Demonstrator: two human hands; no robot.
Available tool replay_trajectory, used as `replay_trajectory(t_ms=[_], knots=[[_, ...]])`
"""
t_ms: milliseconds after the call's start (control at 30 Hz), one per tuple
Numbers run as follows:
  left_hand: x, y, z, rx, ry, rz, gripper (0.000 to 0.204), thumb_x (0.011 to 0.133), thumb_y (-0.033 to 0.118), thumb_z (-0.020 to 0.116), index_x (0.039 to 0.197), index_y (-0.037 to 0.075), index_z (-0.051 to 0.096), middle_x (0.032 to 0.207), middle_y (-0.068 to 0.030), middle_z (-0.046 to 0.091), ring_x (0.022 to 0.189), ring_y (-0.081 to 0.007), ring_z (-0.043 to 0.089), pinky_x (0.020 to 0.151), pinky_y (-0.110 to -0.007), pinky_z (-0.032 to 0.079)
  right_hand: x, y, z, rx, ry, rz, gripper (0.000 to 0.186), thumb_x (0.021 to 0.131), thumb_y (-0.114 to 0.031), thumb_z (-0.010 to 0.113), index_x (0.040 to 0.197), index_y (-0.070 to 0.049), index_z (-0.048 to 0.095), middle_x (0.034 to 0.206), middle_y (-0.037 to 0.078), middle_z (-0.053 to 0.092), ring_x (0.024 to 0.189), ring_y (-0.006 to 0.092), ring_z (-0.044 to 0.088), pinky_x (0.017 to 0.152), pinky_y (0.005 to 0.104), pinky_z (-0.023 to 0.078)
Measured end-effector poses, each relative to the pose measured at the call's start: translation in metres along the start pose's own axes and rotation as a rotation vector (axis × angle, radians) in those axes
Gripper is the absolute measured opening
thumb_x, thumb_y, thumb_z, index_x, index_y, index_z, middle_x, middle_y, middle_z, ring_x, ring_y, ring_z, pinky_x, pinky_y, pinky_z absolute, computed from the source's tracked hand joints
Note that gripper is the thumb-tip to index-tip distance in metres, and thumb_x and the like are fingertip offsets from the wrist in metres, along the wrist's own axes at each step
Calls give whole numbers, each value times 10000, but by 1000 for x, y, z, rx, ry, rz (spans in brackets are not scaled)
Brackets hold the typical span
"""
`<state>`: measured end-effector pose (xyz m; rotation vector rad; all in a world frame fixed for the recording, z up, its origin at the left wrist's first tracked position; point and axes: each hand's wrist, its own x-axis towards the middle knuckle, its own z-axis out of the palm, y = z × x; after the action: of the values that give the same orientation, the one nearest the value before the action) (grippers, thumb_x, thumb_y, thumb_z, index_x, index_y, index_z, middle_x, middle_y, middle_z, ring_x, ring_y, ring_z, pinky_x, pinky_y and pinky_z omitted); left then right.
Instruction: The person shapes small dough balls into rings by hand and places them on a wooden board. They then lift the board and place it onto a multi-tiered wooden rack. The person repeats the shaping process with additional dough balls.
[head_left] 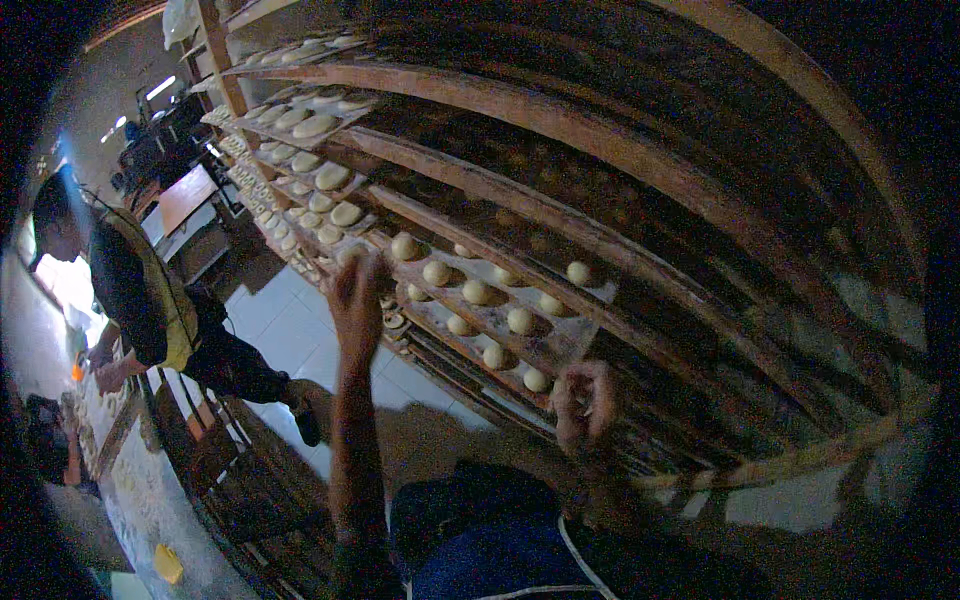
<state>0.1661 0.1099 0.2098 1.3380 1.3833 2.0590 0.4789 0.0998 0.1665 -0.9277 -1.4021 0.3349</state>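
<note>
Several round, pale dough balls (475, 292) sit in rows on a floured wooden board (572, 338) in a wooden rack. Beside the board's left end is my left hand (357, 290), raised and smeared by motion; its fingers do not show clearly. Close to the board's near right corner, my right hand (585, 400) has its fingers curved, with a dark gap between them and nothing visible inside. Whether either hand touches the board cannot be made out. Flatter dough rounds (332, 177) lie on boards further left in the rack.
Long wooden rails (560, 120) of the rack run across the right side. At left, another person (150, 280) leans over a floured table (140, 500) holding a yellow object (168, 564). White floor tiles (285, 325) and a small table (187, 197) lie behind.
</note>
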Motion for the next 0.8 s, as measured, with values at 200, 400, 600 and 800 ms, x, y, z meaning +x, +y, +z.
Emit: replay_trajectory(t_ms=[200,400,600,800], knots=[[-107,-110,-39,-52,5,-542,375,974,315,467,781,7,560,622,-20,491,549,-101,458,492,-264,353,-85,86,-34,493,-231,1196,548,931,-447,509,1284,-35,431,1240,131,540,859,238,631,871,401,508],[-86,-106,-52,-6,-17,-522,383,976,324,453,810,1,572,645,-24,514,572,-117,478,521,-285,369,-101,154,8,151,-334,649,412,941,-235,528,1295,-54,423,1299,109,495,1070,245,573,950,411,477],[-52,-99,-72,251,-1,-205,400,962,312,461,961,-69,582,812,-115,634,754,-205,582,676,-363,456,-123,148,-34,351,-366,839,408,887,-69,555,1276,-85,435,1274,97,496,1089,234,554,833,338,530],[-55,-147,-121,666,-480,-46,470,919,125,432,1364,-14,368,974,-257,630,786,-379,605,696,-438,480,-168,8,-134,650,-419,976,371,895,-45,526,1263,-54,479,1193,91,550,1032,240,570,779,323,534]])
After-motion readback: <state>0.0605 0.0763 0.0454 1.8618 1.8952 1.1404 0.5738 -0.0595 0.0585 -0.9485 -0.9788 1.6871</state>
